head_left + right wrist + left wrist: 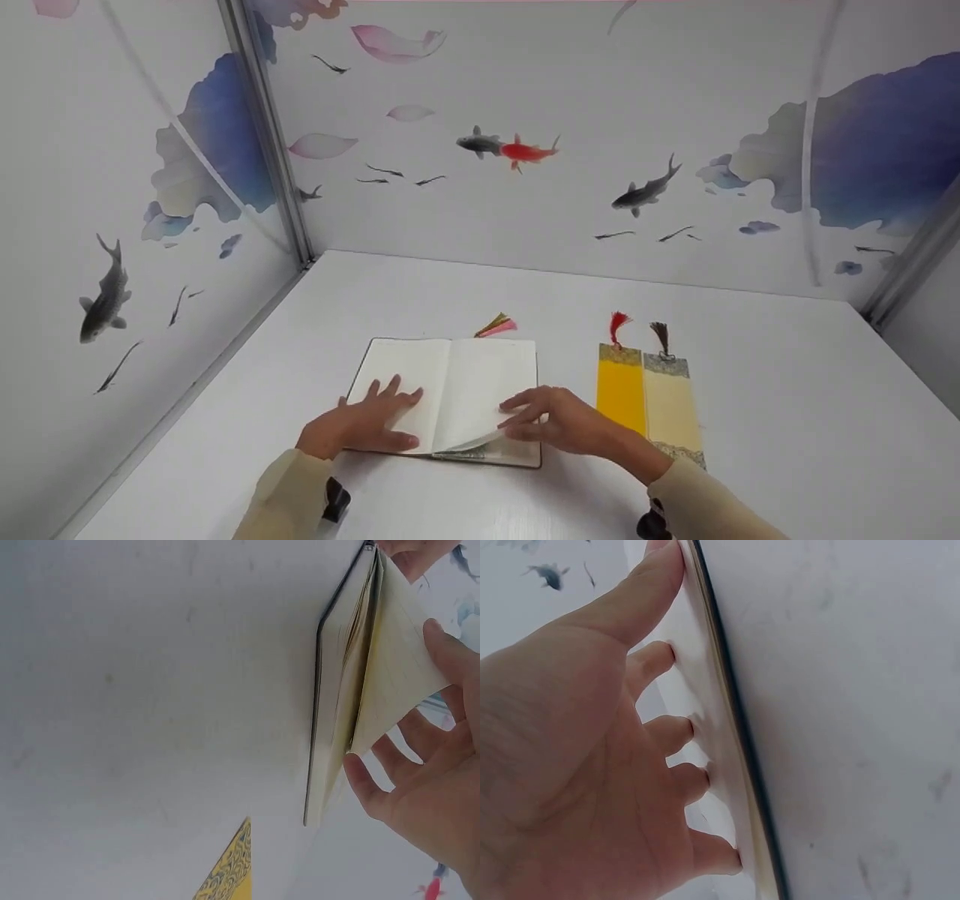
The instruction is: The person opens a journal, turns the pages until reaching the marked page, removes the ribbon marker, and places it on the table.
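An open notebook [487,367] with blank white pages and a dark cover edge lies on the white table. My left hand [367,424] rests on its left page with the fingers spread. In the left wrist view, the fingertips [679,731] press on the paper and the thumb lies near the book's edge [731,690]. At the lower corner of the right side, my right hand [562,420] pinches a page [397,652] that is bent up from the stack. Its thumb is on one face of the sheet, with fingers behind. Under the raised page a greyish patterned patch [469,453] shows.
Right of the notebook lie a yellow bookmark [621,386] with a red tassel [618,327] and a cream bookmark [667,397] with a dark tassel [661,337]. Olive and pink tassels [496,325] stick out behind the notebook's top edge. White walls with painted fish enclose the table.
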Motion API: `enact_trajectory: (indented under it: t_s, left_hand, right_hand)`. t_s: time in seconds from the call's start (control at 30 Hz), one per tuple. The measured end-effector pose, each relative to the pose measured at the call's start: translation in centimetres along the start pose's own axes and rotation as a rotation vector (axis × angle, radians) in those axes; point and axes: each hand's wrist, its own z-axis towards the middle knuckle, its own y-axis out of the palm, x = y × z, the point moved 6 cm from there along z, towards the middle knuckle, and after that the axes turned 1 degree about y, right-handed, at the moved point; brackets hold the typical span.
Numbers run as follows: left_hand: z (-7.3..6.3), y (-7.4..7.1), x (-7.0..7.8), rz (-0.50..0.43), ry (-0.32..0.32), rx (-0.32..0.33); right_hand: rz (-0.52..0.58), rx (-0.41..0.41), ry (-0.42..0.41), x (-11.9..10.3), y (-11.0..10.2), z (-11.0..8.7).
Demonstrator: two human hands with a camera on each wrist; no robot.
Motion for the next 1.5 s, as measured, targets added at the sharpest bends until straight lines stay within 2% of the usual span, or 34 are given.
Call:
enact_trajectory:
  t_s: [0.13, 0.23, 0.43, 0.5, 0.53, 0.6, 0.73, 0.8, 0.87, 0.93, 1.0, 1.13, 1.2, 1.27, 1.3, 1.37, 1.43, 1.5]
  left_hand:
    - [0.0, 0.0, 0.0, 0.002, -0.004, -0.002]
    - [0.0, 0.0, 0.1, 0.005, -0.008, -0.002]
    - [0.0, 0.1, 0.3, 0.000, -0.021, 0.002]
    - [0.0, 0.1, 0.2, 0.003, -0.024, 0.004]
    - [0.0, 0.1, 0.2, 0.004, -0.022, 0.004]
    - [-0.1, 0.1, 0.3, 0.006, -0.016, 0.004]
    - [-0.1, 0.1, 0.5, 0.006, -0.014, 0.000]
    - [-0.1, 0.1, 0.4, 0.008, -0.020, -0.003]
    - [-0.1, 0.1, 0.3, 0.012, -0.024, -0.006]
    - [0.0, 0.1, 0.3, 0.023, -0.019, -0.005]
    - [0.0, 0.1, 0.3, 0.033, -0.011, -0.002]
    - [-0.1, 0.0, 0.5, 0.032, 0.005, -0.001]
    - [-0.2, -0.1, 0.6, 0.028, 0.008, 0.002]
    - [-0.2, -0.1, 0.6, 0.016, 0.009, 0.004]
    - [-0.2, -0.1, 0.6, 0.010, 0.010, 0.003]
    - [-0.2, -0.1, 0.5, 0.008, 0.013, 0.000]
    - [-0.2, 0.0, 0.4, 0.005, 0.008, -0.005]
    - [-0.2, 0.1, 0.3, 0.004, 0.009, -0.008]
  right_hand:
    - [-0.002, -0.035, -0.010, -0.5, -0.2, -0.2]
    - [-0.061, -0.029, -0.026, -1.1, -0.5, -0.3]
    - [-0.377, 0.137, -0.089, -2.3, -0.8, -0.3]
    - [-0.426, 0.172, -0.090, -2.5, -0.7, -0.1]
    - [-0.417, 0.180, -0.078, -2.5, -0.7, 0.0]
    - [-0.332, 0.181, -0.025, -2.1, -0.9, 0.3]
    - [-0.060, 0.174, 0.077, -1.2, -1.1, 0.8]
    - [0.020, 0.185, 0.090, -1.0, -1.1, 0.9]
    - [0.037, 0.196, 0.075, -1.0, -1.1, 0.8]
    - [-0.017, 0.217, 0.023, -1.3, -1.1, 0.6]
    - [-0.117, 0.224, -0.052, -1.7, -1.1, 0.4]
    - [-0.462, 0.231, -0.177, -2.0, -1.1, -0.2]
    - [-0.597, 0.249, -0.161, -1.6, -1.1, -0.2]
    - [-0.640, 0.291, -0.074, -1.0, -1.3, 0.0]
    - [-0.613, 0.313, -0.015, -0.7, -1.4, 0.1]
    - [-0.469, 0.354, 0.109, 0.0, -1.7, 0.5]
    - [-0.274, 0.393, 0.208, 0.6, -1.7, 0.9]
    - [-0.047, 0.412, 0.274, 1.0, -1.5, 1.1]
